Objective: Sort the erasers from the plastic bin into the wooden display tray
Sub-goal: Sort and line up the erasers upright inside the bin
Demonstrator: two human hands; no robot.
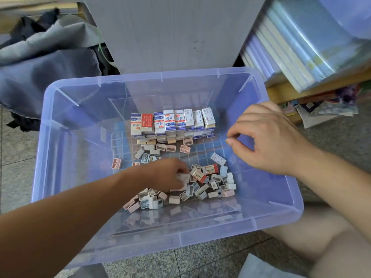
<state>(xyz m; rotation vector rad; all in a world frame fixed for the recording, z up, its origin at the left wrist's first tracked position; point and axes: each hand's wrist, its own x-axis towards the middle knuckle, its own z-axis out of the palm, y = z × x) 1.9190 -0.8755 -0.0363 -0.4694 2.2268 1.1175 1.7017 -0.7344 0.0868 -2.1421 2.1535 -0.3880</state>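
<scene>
Mid-frame, my left hand [168,173] reaches into the translucent lilac plastic bin [140,77]. Its fingers are curled round a small white piece [183,177] too blurred to identify, and the fingertips are hidden. My right hand [269,141] hovers by the bin's right wall, fingers loosely bent, thumb and forefinger slightly apart with nothing between them. Paper-sleeved erasers [172,121] stand in a row at the bin's upper centre. A loose heap [208,183] of small rounded pastel blocks lies below them.
</scene>
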